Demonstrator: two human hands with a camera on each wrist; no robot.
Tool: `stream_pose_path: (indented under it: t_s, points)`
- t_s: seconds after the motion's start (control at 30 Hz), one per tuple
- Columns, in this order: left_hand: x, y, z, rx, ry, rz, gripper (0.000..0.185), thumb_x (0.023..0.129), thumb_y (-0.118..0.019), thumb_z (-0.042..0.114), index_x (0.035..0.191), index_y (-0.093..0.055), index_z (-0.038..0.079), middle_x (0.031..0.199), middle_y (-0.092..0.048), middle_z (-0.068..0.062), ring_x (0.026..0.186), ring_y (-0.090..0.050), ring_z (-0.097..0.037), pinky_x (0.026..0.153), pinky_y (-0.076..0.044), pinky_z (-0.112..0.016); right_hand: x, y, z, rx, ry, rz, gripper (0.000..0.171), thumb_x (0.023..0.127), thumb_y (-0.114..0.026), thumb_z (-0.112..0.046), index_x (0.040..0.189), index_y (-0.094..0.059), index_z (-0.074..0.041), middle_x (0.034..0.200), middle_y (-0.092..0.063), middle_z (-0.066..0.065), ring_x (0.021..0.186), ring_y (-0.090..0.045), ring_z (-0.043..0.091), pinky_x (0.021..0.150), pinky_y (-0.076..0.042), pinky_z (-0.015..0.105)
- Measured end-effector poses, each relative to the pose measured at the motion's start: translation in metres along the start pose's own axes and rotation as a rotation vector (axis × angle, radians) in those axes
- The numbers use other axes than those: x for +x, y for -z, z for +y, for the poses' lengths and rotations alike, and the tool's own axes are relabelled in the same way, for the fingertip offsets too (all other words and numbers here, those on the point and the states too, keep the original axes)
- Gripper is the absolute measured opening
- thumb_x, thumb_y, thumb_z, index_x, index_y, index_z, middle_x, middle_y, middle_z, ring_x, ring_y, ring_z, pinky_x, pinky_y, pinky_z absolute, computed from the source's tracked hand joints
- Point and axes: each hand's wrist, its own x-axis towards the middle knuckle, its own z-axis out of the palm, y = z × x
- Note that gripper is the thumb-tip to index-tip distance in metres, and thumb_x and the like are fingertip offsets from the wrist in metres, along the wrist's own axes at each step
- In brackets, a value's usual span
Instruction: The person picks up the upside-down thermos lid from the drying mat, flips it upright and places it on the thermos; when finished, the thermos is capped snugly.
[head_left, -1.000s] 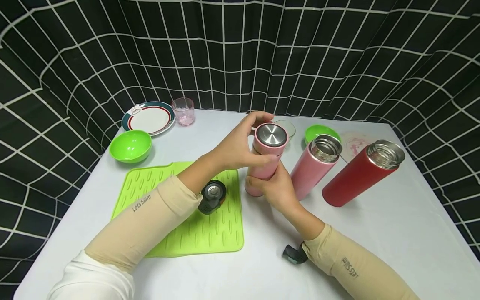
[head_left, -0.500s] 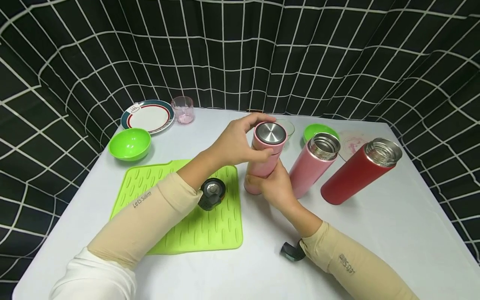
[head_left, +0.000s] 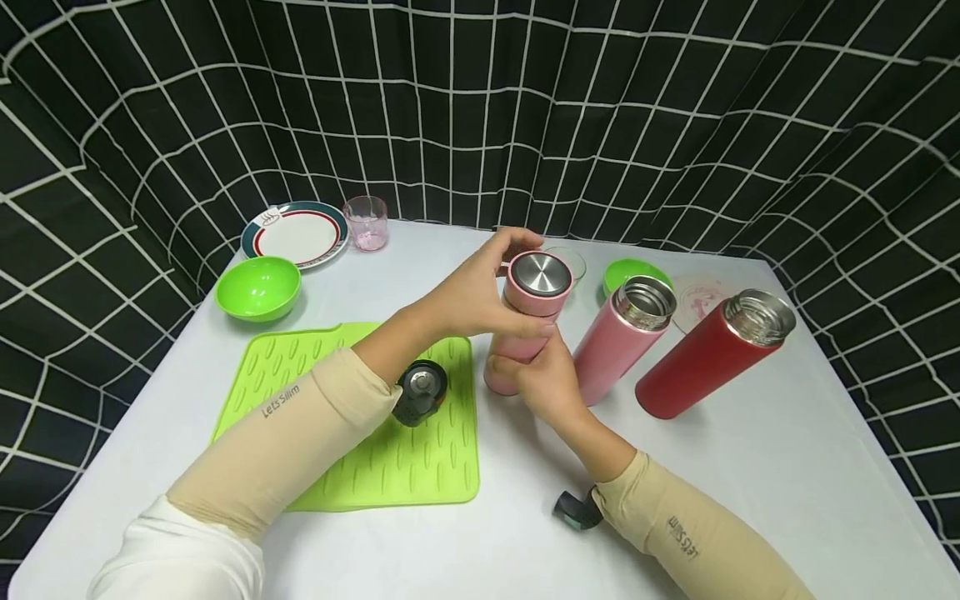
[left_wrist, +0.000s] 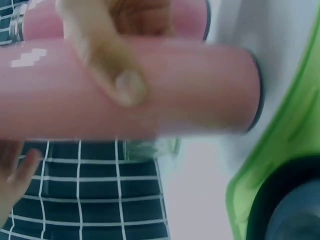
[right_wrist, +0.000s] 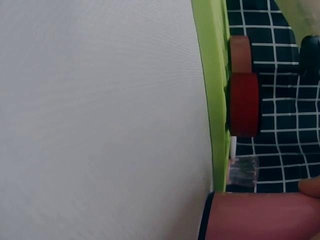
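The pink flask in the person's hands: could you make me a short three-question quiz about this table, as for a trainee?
1. True or false: the pink flask being held has its lid on.
2. Which hand takes the lid in its grip? A) left hand B) right hand
3. How many flasks on the table stand open, with no lid?

Key:
1. True; the steel-topped lid sits on it.
2. A; the right hand holds the body lower down.
3. Two: the second pink flask and the red flask.
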Motion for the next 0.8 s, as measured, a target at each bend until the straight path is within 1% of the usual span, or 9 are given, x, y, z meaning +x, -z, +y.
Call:
stream_pose_path:
  t_s: [0.1,0.17,0.23,0.3,0.37,0.5,0.6,0.7,0.8]
  points:
    - [0.0,-0.001,-0.002,0.026,-0.041,0.073,0.073,0.068,-0.09,0.026,0.13,-0.056,0.007,0.124,-0.059,0.004,0.11,-0.056,-0.009,0.095,-0.045,-0.028,0.0,0.0,0.001,-0.003,-0.001,0.001,0.063,0.071,-0.079,-0.001,0.126,-0.048,-0.007,0.109,-0.062,0.009,0.098,-0.059,0.022,0.09,-0.046,0.038]
    - [-0.001,0.0,-0.003,0.007,-0.078,0.069,0.067,0.072,-0.087,0.021,0.13,-0.059,0.006,0.125,-0.062,0.001,0.111,-0.057,-0.009,0.097,-0.045,-0.028,0.0,0.0,0.001,-0.016,-0.011,0.016,0.065,0.071,-0.079,-0.002,0.127,-0.047,-0.008,0.111,-0.062,0.008,0.1,-0.059,0.022,0.09,-0.046,0.038]
    - [-0.002,0.001,-0.003,-0.028,-0.094,0.037,0.068,0.074,-0.084,0.015,0.135,-0.055,0.004,0.13,-0.06,-0.001,0.116,-0.055,-0.01,0.1,-0.043,-0.029,0.0,0.0,0.001,-0.024,-0.016,0.021,0.065,0.071,-0.079,-0.003,0.127,-0.047,-0.008,0.111,-0.062,0.008,0.101,-0.059,0.022,0.09,-0.046,0.038]
    - [-0.004,0.001,-0.004,-0.035,-0.073,0.027,0.074,0.073,-0.085,0.017,0.137,-0.05,0.005,0.133,-0.055,0.0,0.118,-0.053,-0.01,0.1,-0.042,-0.029,-0.001,0.0,0.001,-0.031,-0.023,0.016,0.064,0.071,-0.079,-0.003,0.126,-0.047,-0.008,0.111,-0.062,0.008,0.101,-0.059,0.022,0.091,-0.046,0.038]
    - [-0.004,-0.002,-0.005,-0.019,-0.037,0.057,0.076,0.071,-0.088,0.023,0.135,-0.049,0.007,0.129,-0.055,0.003,0.113,-0.053,-0.01,0.096,-0.044,-0.029,-0.001,0.0,0.001,-0.03,-0.025,0.011,0.065,0.071,-0.079,-0.002,0.127,-0.047,-0.008,0.111,-0.062,0.008,0.101,-0.059,0.022,0.091,-0.046,0.038]
    - [-0.002,-0.004,-0.009,-0.012,-0.028,0.129,0.069,0.067,-0.091,0.026,0.126,-0.059,0.008,0.119,-0.062,0.006,0.109,-0.057,-0.01,0.095,-0.045,-0.029,-0.001,0.001,0.002,-0.023,-0.031,0.011,0.066,0.07,-0.08,-0.001,0.127,-0.047,-0.008,0.111,-0.062,0.009,0.101,-0.058,0.023,0.091,-0.045,0.038]
    - [0.0,0.002,-0.012,-0.099,-0.069,0.071,0.061,0.072,-0.086,0.012,0.128,-0.061,0.003,0.122,-0.065,-0.001,0.115,-0.057,-0.012,0.102,-0.041,-0.031,0.0,0.0,0.002,-0.024,-0.032,0.017,0.066,0.07,-0.08,-0.002,0.127,-0.047,-0.008,0.112,-0.062,0.009,0.102,-0.057,0.023,0.093,-0.044,0.038]
    - [0.002,0.005,-0.012,-0.125,-0.06,-0.012,0.066,0.075,-0.083,0.011,0.134,-0.054,0.001,0.13,-0.059,-0.001,0.121,-0.052,-0.01,0.104,-0.039,-0.031,0.0,0.0,0.002,-0.03,-0.036,0.018,0.065,0.07,-0.08,-0.003,0.126,-0.047,-0.008,0.112,-0.062,0.008,0.102,-0.058,0.022,0.092,-0.045,0.038]
    - [0.003,-0.002,-0.008,-0.043,-0.029,0.033,0.07,0.071,-0.087,0.024,0.129,-0.052,0.007,0.124,-0.057,0.004,0.114,-0.053,-0.009,0.098,-0.043,-0.033,0.001,0.0,0.004,-0.011,-0.025,0.003,0.063,0.072,-0.079,-0.002,0.126,-0.048,-0.007,0.111,-0.062,0.009,0.1,-0.058,0.022,0.091,-0.045,0.038]
